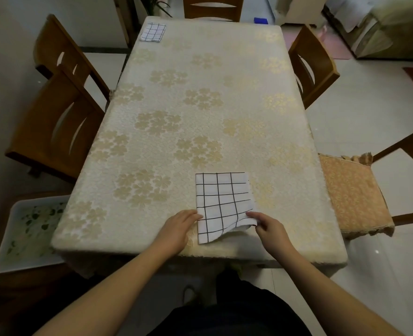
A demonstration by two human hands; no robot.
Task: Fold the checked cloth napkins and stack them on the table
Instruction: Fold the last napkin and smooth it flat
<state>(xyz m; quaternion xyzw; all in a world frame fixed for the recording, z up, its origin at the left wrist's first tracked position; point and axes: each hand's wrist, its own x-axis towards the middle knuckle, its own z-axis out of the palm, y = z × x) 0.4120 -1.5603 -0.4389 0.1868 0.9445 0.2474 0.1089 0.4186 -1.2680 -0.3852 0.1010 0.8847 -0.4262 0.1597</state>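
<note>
My left hand (176,229) rests straight fingers on the near-left edge of the checked napkin (222,202), which lies on the tabletop (200,105) between my hands. My right hand (269,227) pinches its lifted near-right corner. I'm mid-fold, I judge; next, carry that corner across.
</note>
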